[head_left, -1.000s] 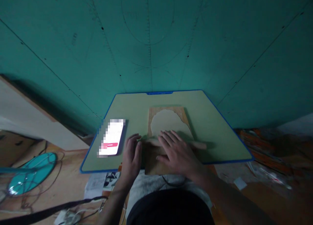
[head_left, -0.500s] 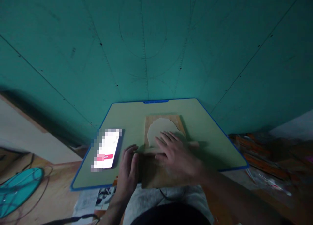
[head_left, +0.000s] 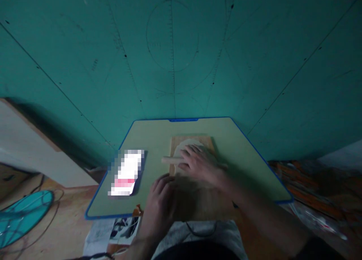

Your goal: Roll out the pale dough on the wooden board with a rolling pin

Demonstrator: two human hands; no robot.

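Note:
A thin wooden rolling pin (head_left: 169, 160) lies crosswise over a pale, flat sheet of dough (head_left: 188, 142). The dough is spread on a wooden board (head_left: 209, 209); its near part and right side are largely covered. My right hand (head_left: 198, 163) lies over the middle of the pin, fingers pointing to the far side and thumb on the near side. My left hand (head_left: 162, 194) is closed at the board's left edge with its fingers curled, and its fingertips are partly hidden.
The board stands on a small light table (head_left: 152, 135) with a blue rim. A phone with a bright, blurred screen (head_left: 127, 173) lies to the left. Behind rises a green wall (head_left: 181, 63). On the floor at left is a turquoise round object (head_left: 26, 216).
The rolling pin has moved away from me across the dough, its left end now sticking out past the board. My right hand moved with it; my left hand shifted slightly right and nearer me.

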